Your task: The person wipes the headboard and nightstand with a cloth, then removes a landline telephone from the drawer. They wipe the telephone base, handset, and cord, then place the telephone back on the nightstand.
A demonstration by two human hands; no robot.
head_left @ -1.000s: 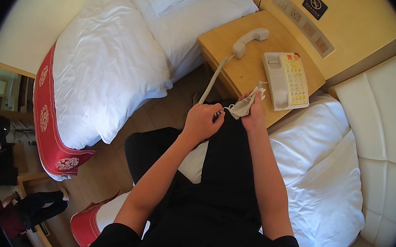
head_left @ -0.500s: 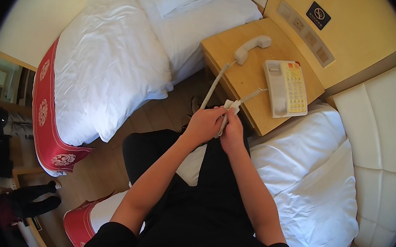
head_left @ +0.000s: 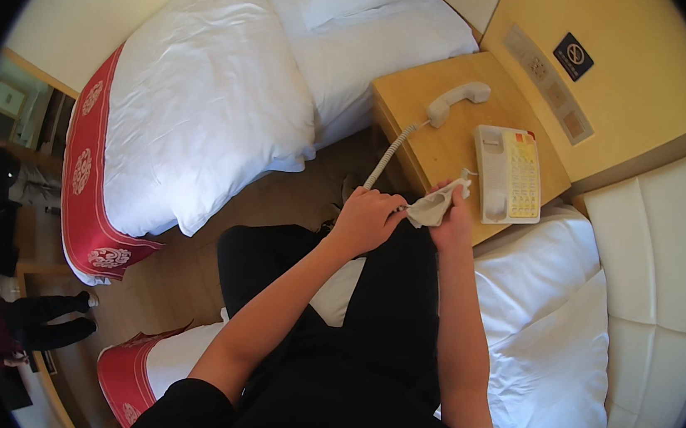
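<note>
My left hand (head_left: 367, 221) is closed on the coiled phone cord (head_left: 391, 152), which runs up from it to the white handset (head_left: 457, 99). In my right hand (head_left: 454, 224) is a crumpled white cloth (head_left: 432, 207), pinched by the fingers close beside the left hand. A stretch of cord passes toward the cloth, and its end there is partly hidden. The handset lies off its cradle on the wooden nightstand (head_left: 420, 78). To its right sits the white telephone base (head_left: 493, 180) with a yellow panel.
A bed with white bedding (head_left: 212, 108) and a red runner (head_left: 85, 162) stands at the left. White bedding (head_left: 547, 336) is beside my right arm, against a padded headboard (head_left: 650, 271). Wall sockets (head_left: 547, 83) sit above the nightstand. Another person's legs (head_left: 47, 321) show at the lower left.
My hands have moved apart slightly. The right hand has shifted right toward the telephone base and the cloth is spread out more. The whole view has shifted a little.
</note>
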